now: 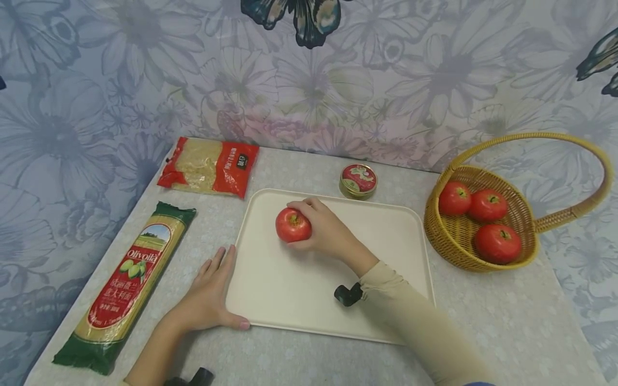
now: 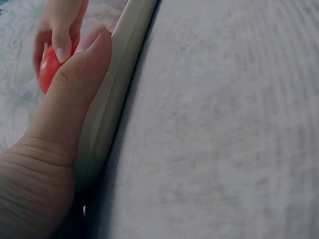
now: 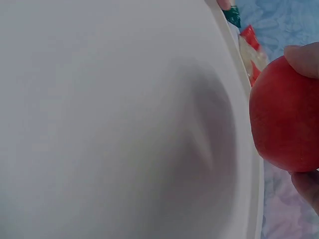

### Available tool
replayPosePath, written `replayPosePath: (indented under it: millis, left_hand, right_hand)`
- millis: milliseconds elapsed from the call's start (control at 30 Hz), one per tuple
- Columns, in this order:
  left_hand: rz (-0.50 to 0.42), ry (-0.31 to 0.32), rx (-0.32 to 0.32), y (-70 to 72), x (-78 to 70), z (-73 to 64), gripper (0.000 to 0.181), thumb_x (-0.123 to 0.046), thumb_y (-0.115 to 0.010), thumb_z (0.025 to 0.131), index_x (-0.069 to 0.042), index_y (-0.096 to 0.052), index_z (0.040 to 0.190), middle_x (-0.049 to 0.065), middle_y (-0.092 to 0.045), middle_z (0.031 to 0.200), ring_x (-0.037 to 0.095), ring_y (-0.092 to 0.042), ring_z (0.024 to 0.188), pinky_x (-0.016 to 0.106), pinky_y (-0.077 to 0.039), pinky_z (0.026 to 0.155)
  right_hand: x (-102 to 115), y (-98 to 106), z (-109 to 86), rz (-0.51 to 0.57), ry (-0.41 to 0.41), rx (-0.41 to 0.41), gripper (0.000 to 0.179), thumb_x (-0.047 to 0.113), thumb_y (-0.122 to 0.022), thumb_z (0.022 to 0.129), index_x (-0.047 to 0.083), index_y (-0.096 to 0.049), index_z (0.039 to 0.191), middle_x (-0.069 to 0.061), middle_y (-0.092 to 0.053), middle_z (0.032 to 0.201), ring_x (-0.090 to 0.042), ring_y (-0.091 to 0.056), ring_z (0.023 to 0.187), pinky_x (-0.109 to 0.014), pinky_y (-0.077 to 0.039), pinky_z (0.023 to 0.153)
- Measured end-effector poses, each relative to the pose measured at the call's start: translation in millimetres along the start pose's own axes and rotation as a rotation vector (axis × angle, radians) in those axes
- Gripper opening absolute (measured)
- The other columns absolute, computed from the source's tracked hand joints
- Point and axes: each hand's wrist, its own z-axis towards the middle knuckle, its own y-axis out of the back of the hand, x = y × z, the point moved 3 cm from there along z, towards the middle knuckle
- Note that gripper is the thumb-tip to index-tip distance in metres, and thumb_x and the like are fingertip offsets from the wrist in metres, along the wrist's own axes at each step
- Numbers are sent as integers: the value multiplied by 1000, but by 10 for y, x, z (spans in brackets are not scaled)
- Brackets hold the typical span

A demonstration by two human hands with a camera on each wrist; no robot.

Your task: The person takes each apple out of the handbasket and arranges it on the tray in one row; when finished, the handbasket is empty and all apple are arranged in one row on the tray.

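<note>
My right hand (image 1: 325,230) grips a red apple (image 1: 293,225) over the left back part of the cream tray (image 1: 289,300). In the right wrist view the apple (image 3: 286,117) sits between thumb and fingers, and a shadow falls on the tray surface beside it. My left hand (image 1: 207,295) rests at the tray's left front corner, fingers spread along its left side and thumb against the front rim. The left wrist view shows that thumb (image 2: 79,74) lying along the tray rim, with the held apple (image 2: 48,69) beyond it.
A wicker basket (image 1: 436,249) with several red apples stands to the right, its tall handle arching rightwards. Behind the tray is a round tin (image 1: 358,181). A red and clear pasta bag (image 1: 207,166) lies back left; a long spaghetti pack (image 1: 127,284) lies left.
</note>
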Motion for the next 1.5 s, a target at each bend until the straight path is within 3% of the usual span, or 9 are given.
replayPosePath:
  millis: [467, 767, 1167, 1500]
  left_hand:
    - [18, 8, 5, 19, -6, -2, 158, -77, -83, 46, -7, 1, 160, 24, -8, 165, 44, -2, 153, 67, -6, 119]
    - [20, 10, 8, 11, -18, 8, 159, -78, -83, 45, -5, -1, 160, 23, -11, 165, 44, -3, 153, 67, -6, 119]
    - [17, 10, 9, 24, -28, -5, 159, -78, -83, 45, -6, 0, 160, 24, -9, 165, 45, -3, 153, 68, -7, 118]
    - [27, 14, 13, 29, -28, -15, 158, -79, -82, 46, -6, 0, 160, 24, -10, 165, 45, -3, 153, 68, -7, 118]
  right_hand:
    - [310, -391, 326, -43, 31, 77, 82, 38, -86, 74, 23, -47, 145, -2, -50, 126, -18, -56, 113, -36, -54, 96]
    - [356, -460, 410, -82, 16, 71, 81, 42, -84, 76, 25, -46, 145, -1, -49, 126, -16, -55, 112, -33, -54, 94]
    - [339, -535, 455, 28, -21, 65, 80, 43, -84, 76, 26, -45, 145, -1, -47, 132, -17, -52, 118, -36, -53, 98]
    - [380, -586, 453, 9, -33, 68, 86, 50, -83, 76, 28, -41, 148, -1, -46, 136, -18, -51, 119, -37, -54, 96]
